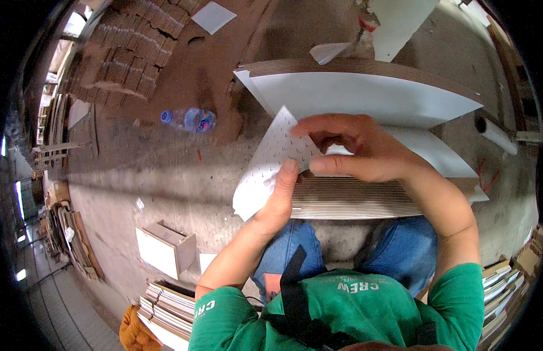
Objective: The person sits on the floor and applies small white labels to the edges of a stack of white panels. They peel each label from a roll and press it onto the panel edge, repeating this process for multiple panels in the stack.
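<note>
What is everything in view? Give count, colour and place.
Patterned sheet: one, white with dark marks, centre
Layered boards: at least two stacks, white and brown, centre
Bottle: one, clear with blue cap, left
Small box: one, white and brown, lower left
Brown stacks: several, brown, upper left
Loose sheet: one, white, upper left
Large panel: one, white, top
Tube: one, white, right
Edge-on boards: two stacks, white and brown, lower left and lower right
Piled cardboard: uncounted, brown, far left
Cloth-like item: one, orange, lower left
Jeans: one pair, blue, lower centre
Shirt: one, green, bottom
Strap: one, black, over the shirt
Left fingers: one set, bare, holding the patterned sheet
Right fingers: one set, bare, at the sheet's right edge
</note>
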{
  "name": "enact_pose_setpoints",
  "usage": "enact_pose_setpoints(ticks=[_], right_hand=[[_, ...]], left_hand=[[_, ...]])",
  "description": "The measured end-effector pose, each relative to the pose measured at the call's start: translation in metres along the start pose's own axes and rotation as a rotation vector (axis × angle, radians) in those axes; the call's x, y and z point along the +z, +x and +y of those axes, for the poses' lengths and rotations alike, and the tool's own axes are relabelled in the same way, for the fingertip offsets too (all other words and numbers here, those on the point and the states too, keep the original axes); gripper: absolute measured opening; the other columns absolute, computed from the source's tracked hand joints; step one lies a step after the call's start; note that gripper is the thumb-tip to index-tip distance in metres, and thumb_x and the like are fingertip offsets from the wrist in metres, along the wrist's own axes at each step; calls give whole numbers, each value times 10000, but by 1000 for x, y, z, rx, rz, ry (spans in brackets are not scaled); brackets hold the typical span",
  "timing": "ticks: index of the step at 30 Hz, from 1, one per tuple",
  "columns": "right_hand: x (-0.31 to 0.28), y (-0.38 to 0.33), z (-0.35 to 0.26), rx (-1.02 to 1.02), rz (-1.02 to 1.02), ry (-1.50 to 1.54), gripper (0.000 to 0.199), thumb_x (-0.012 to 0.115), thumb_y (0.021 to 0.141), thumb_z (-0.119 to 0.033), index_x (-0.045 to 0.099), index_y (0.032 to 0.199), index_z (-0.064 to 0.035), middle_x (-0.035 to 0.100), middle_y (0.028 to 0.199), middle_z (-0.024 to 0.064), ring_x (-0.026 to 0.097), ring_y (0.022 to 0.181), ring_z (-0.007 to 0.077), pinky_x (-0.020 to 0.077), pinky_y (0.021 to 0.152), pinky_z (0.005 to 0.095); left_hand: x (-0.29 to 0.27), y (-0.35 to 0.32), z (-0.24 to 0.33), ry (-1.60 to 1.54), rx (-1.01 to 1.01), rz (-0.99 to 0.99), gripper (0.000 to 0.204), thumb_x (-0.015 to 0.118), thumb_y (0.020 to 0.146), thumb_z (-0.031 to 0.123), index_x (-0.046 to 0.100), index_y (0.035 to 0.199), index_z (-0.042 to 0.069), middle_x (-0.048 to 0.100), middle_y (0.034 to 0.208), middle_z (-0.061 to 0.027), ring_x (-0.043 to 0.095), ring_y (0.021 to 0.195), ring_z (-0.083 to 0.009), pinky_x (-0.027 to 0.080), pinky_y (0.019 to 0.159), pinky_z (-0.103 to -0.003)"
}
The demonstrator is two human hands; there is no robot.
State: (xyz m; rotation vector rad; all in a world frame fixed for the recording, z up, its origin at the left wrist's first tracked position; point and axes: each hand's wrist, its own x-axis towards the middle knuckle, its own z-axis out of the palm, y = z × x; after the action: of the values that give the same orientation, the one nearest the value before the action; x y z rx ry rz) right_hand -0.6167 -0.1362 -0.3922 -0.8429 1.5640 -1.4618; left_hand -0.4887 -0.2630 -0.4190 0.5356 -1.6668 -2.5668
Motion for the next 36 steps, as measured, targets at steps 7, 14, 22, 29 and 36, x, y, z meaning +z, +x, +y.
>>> enact_pose_setpoints(ticks=[7,14,22,29,36], right_hand=[[1,-6,7,-78,113,-59,292,721,708,-161,643,973,-67,616,818,25,536,729,96,432,631,241],[3,-7,9,-176,190,-200,192,709,680,-13,661,851,-86,596,772,4,532,719,96,419,637,225],[4,-3,10,-374,308,-511,242,728,632,-39,644,856,-82,581,838,30,543,769,180,442,653,286],[8,-8,9,-559,206,-828,205,628,646,-75,605,849,-63,552,823,68,514,814,256,470,692,363],[7,-8,10,-525,188,-836,197,636,639,-59,600,833,-55,546,800,73,517,793,263,463,680,358]], left_hand=[[2,-6,6,215,39,51,505,484,865,477,521,1073,18,560,996,-70,516,900,-166,406,784,-297],[-8,-9,0,404,170,99,503,534,845,454,505,1125,38,547,1047,-95,518,967,-197,419,817,-301],[-13,1,-10,231,14,118,387,478,890,389,532,1069,51,573,975,-69,541,871,-161,427,740,-263],[-5,-1,2,501,79,179,311,506,893,258,557,1074,10,599,1001,-89,556,915,-191,424,786,-284],[-2,1,8,718,237,111,230,505,890,226,582,978,28,615,865,-101,589,807,-225,460,684,-317]])
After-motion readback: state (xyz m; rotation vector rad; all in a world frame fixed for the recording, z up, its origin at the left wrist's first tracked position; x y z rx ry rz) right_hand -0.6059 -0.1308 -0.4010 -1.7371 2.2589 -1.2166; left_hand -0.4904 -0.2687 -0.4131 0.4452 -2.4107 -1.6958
